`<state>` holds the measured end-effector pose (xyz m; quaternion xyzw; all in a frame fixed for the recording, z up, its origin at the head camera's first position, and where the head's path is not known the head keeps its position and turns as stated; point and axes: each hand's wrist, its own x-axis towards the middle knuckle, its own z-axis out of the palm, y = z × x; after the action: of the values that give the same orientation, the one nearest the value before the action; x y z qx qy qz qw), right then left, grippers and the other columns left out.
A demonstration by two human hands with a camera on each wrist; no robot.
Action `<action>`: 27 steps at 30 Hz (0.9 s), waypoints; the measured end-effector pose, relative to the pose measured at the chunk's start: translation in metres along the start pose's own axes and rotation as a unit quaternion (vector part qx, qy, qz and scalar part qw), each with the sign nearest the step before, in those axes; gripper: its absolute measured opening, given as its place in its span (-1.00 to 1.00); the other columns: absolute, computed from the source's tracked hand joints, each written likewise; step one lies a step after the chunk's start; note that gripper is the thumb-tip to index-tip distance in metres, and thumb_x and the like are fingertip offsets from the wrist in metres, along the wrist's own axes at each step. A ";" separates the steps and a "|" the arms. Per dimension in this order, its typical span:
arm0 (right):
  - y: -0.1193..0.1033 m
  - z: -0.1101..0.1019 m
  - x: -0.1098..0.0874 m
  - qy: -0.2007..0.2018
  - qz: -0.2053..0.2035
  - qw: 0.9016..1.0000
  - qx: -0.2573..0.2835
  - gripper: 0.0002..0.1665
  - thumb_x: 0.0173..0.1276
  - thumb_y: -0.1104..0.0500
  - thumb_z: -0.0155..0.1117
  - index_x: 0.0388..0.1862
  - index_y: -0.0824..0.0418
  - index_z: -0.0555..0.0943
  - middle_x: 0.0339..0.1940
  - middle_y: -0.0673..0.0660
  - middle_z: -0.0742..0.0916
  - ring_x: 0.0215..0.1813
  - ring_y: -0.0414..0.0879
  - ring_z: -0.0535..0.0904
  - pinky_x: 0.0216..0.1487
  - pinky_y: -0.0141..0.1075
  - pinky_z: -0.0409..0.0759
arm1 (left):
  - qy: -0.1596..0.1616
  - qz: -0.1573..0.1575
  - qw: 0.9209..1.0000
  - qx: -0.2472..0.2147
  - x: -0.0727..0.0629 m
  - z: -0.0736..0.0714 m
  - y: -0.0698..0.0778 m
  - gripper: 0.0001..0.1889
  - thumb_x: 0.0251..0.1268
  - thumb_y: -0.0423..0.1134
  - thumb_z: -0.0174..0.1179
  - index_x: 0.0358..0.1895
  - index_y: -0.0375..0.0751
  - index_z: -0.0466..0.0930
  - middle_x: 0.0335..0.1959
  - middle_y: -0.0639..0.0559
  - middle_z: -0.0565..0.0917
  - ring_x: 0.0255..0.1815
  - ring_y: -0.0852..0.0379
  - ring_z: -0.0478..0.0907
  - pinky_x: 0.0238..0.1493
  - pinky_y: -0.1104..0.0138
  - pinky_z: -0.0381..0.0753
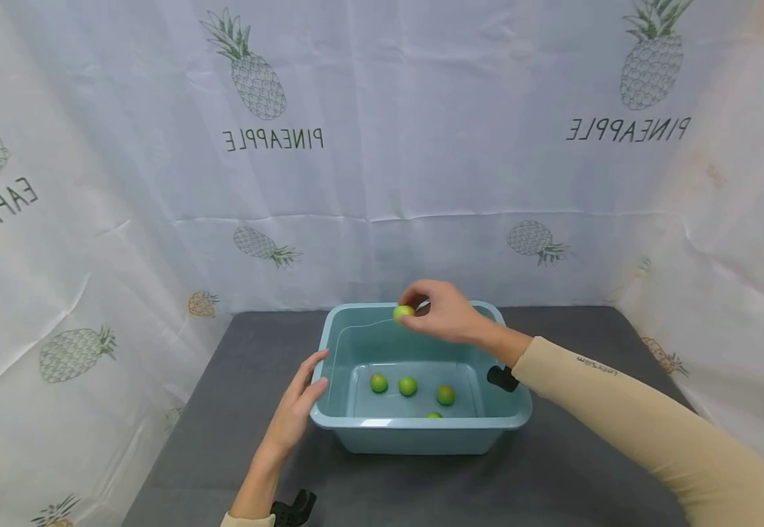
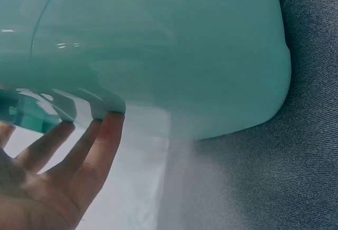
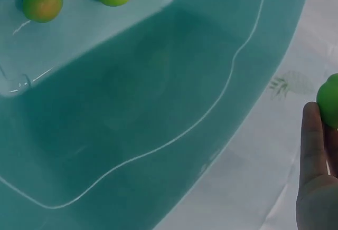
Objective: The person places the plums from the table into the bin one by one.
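Note:
A light blue-green plastic basin [image 1: 421, 423] stands on the dark table, with several small round green fruits [image 1: 407, 386] on its floor. At the basin's back rim, my right hand [image 1: 444, 313] pinches another green fruit [image 1: 404, 312] between thumb and fingers. The right wrist view shows this held fruit [image 3: 330, 101] at its right edge, beside the basin's rim. My left hand [image 1: 295, 406] is at the basin's left side. Its fairly straight fingers [image 2: 105, 140] touch the rim from outside in the left wrist view, where the thumb is hidden.
A dark grey tabletop [image 1: 224, 439] lies under the basin. Pale cloth [image 1: 408, 168] printed with pineapples hangs behind and at both sides. A thin pale line [image 3: 153, 150] curves along the basin's inner wall.

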<state>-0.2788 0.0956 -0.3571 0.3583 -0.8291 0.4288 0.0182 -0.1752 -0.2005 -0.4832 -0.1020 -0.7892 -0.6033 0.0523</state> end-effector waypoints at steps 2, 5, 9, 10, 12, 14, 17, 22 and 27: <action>0.002 0.005 0.004 -0.008 -0.002 1.000 0.002 -0.78 0.32 0.24 0.41 -0.08 0.24 0.67 -0.17 0.05 0.70 -0.10 -0.06 0.63 -0.05 -0.25 0.65 | 0.000 0.000 1.000 0.000 0.000 0.000 0.000 -0.51 0.63 -0.09 -0.04 0.54 0.12 0.24 0.60 -0.11 0.16 0.55 -0.18 0.16 0.31 -0.23 0.22; 0.007 0.014 0.008 -0.022 -0.008 1.000 0.003 -0.79 0.33 0.24 0.40 -0.08 0.24 0.66 -0.16 0.05 0.70 -0.10 -0.07 0.63 -0.05 -0.26 0.64 | 0.002 -0.003 1.000 -0.002 0.001 0.000 0.000 -0.51 0.63 -0.08 -0.04 0.53 0.14 0.24 0.60 -0.10 0.16 0.55 -0.18 0.16 0.32 -0.24 0.20; 0.017 0.026 0.012 -0.043 -0.015 0.999 0.001 -0.81 0.34 0.23 0.39 -0.08 0.20 0.66 -0.17 0.02 0.69 -0.11 -0.11 0.63 -0.05 -0.26 0.64 | 0.005 -0.009 1.000 -0.001 0.000 0.001 0.001 -0.51 0.62 -0.09 -0.04 0.53 0.14 0.25 0.60 -0.10 0.16 0.55 -0.19 0.15 0.34 -0.26 0.18; 0.019 0.029 0.013 -0.049 -0.016 0.999 0.000 -0.82 0.35 0.23 0.39 -0.09 0.20 0.66 -0.18 0.02 0.69 -0.12 -0.12 0.63 -0.06 -0.26 0.64 | 0.005 -0.010 1.000 -0.001 0.000 0.001 0.001 -0.51 0.62 -0.08 -0.04 0.53 0.14 0.25 0.60 -0.10 0.16 0.56 -0.19 0.14 0.34 -0.27 0.17; 0.023 0.036 0.015 -0.059 -0.016 0.998 -0.001 -0.83 0.34 0.22 0.39 -0.10 0.19 0.66 -0.20 0.01 0.69 -0.14 -0.14 0.63 -0.06 -0.27 0.64 | 0.006 -0.012 1.000 0.001 -0.001 0.001 0.002 -0.51 0.62 -0.08 -0.04 0.53 0.12 0.24 0.60 -0.11 0.15 0.56 -0.20 0.13 0.35 -0.28 0.17; 0.027 0.042 0.017 -0.069 -0.016 0.998 -0.002 -0.84 0.34 0.23 0.39 -0.13 0.20 0.66 -0.21 0.01 0.70 -0.16 -0.14 0.62 -0.06 -0.29 0.64 | 0.007 -0.009 1.000 0.004 -0.001 0.001 0.003 -0.51 0.62 -0.08 -0.05 0.53 0.10 0.24 0.60 -0.13 0.15 0.57 -0.22 0.13 0.34 -0.29 0.17; 0.031 0.049 0.020 -0.084 -0.018 0.996 -0.010 -0.85 0.33 0.23 0.39 -0.14 0.20 0.66 -0.23 0.00 0.70 -0.18 -0.16 0.63 -0.08 -0.29 0.63 | 0.008 -0.008 1.000 0.006 -0.001 0.001 0.003 -0.51 0.63 -0.09 -0.05 0.53 0.10 0.24 0.61 -0.12 0.14 0.58 -0.22 0.11 0.35 -0.30 0.15; 0.038 0.058 0.023 -0.117 -0.009 0.993 -0.027 -0.84 0.34 0.22 0.38 -0.13 0.19 0.66 -0.23 -0.01 0.71 -0.17 -0.18 0.63 -0.07 -0.27 0.60 | 0.010 -0.011 1.000 0.000 -0.001 0.001 0.003 -0.51 0.62 -0.08 -0.04 0.52 0.14 0.26 0.61 -0.09 0.14 0.58 -0.19 0.10 0.37 -0.29 0.12; 0.045 0.069 0.024 -0.158 0.016 0.986 -0.056 -0.86 0.37 0.19 0.37 -0.12 0.15 0.66 -0.22 -0.06 0.68 -0.18 -0.20 0.60 -0.07 -0.28 0.58 | 0.008 -0.005 1.000 0.001 -0.001 0.001 0.001 -0.51 0.62 -0.08 -0.05 0.54 0.10 0.25 0.61 -0.12 0.14 0.57 -0.21 0.12 0.36 -0.29 0.14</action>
<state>-0.3050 0.0485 -0.4238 0.4067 -0.8498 0.3198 -0.1002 -0.1741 -0.1990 -0.4824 -0.0929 -0.7898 -0.6038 0.0554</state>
